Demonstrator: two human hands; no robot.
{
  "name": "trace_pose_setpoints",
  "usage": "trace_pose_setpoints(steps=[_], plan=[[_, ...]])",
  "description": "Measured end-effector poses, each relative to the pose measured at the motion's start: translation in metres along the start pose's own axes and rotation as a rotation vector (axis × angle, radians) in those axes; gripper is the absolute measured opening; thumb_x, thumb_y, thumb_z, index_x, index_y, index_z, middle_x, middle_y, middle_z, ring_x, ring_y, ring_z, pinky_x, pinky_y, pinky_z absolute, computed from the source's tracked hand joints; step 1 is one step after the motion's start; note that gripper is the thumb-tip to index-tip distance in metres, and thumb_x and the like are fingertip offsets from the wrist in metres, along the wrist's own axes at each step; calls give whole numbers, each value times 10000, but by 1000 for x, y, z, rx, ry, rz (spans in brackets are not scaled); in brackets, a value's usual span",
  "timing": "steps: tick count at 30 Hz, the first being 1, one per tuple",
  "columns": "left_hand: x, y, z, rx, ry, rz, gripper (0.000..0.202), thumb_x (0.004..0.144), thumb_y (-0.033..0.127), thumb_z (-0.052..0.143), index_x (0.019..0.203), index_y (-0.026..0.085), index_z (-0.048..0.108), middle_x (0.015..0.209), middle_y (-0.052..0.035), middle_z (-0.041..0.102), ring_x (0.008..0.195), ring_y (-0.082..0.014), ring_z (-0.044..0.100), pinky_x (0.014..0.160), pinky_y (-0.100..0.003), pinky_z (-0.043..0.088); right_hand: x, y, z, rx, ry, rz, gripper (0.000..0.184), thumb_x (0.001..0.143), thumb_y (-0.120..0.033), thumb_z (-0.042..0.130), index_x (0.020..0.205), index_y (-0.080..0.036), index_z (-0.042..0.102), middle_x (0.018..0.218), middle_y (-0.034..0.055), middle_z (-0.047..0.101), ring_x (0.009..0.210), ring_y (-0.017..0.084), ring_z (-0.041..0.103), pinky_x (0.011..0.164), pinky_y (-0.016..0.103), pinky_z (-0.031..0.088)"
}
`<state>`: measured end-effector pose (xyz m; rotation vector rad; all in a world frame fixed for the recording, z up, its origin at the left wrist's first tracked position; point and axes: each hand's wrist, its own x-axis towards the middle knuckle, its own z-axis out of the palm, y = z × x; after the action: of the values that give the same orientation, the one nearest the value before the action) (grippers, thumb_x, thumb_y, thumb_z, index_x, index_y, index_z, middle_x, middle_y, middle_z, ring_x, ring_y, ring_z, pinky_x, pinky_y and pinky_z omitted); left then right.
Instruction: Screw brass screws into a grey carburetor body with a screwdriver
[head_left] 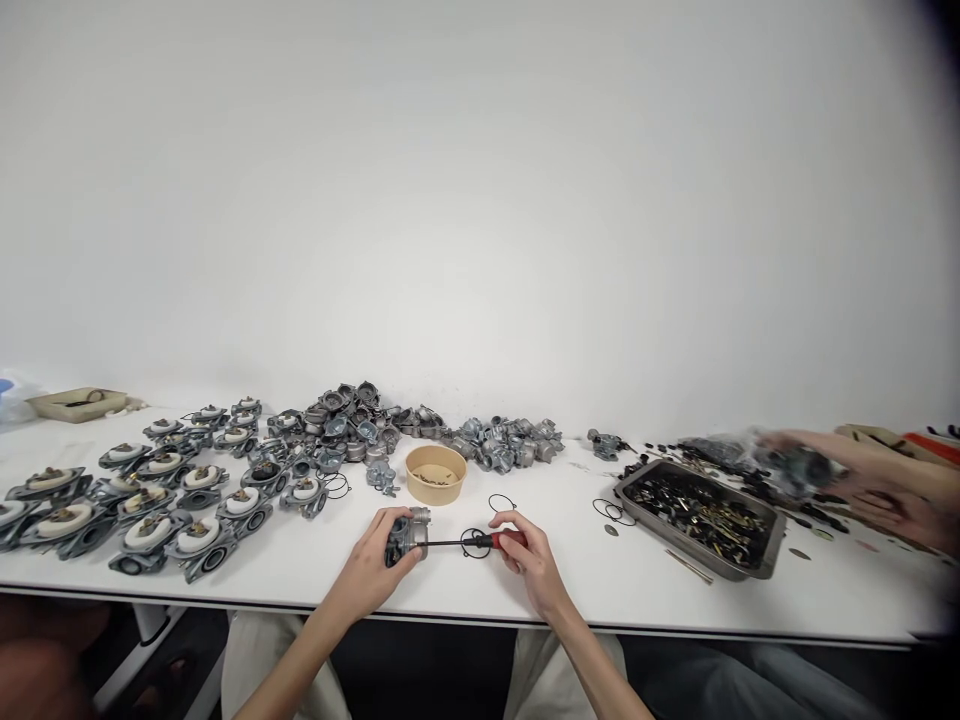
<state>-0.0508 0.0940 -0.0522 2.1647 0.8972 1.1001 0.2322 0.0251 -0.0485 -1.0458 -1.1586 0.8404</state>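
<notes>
While the left hand (370, 560) has its thumb and fingers clamped around a grey metal part (417, 532), the screwdriver (484, 541) points straight at it from the side. That part sits right at the front of the white table (585, 600), between the two hands. The right hand (534, 562) has its fingers closed around the red handle, though the forefinger looks a bit lifted, and you can't really tell how tight the hold is.

Looks like the step in hand is driver work on that part, with the tip at or just against its side; whether it's seated in a screw is too small to see. I'd say the next move calls for a steady left hand and a shaft lined up straight, then a turn of the handle.

A thin black ring (474, 558) lies under the shaft, and a cardboard bowl (436, 492) with small bits in it stands just behind. Further out, there's a heap of metal parts (352, 425) near the wall, rows of parts with white rings (199, 535) off left, and a metal tray (739, 572) of small pieces to the right, beside a co-worker's blurry hand (892, 485).
</notes>
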Motion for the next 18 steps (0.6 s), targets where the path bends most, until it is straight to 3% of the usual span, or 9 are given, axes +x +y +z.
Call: trace_pose_setpoints(steps=[7,13,18], plan=[[0,0,0,1,-1,-7,381,1021,349,699,1372,221,623,1422,-109,639,1273,-317,631,1085,-568,512,2,4,1,-16,6,31,476,829,-651,782,869,-188,681,629,-58,441,463,73,246,424,225,153],[0,-1,0,5,0,0,384,1016,354,707,1367,219,626,1417,-109,644,1267,-316,635,1085,-567,512,7,11,1,-75,37,11,523,864,-693,735,762,-185,661,656,-7,543,500,101,314,436,234,176],[0,0,-1,12,-9,-2,373,1015,326,708,1363,221,625,1416,-104,639,1256,-311,636,1079,-560,515,5,8,1,-60,14,-9,481,903,-659,695,794,-191,682,632,-24,510,478,98,296,444,244,185]])
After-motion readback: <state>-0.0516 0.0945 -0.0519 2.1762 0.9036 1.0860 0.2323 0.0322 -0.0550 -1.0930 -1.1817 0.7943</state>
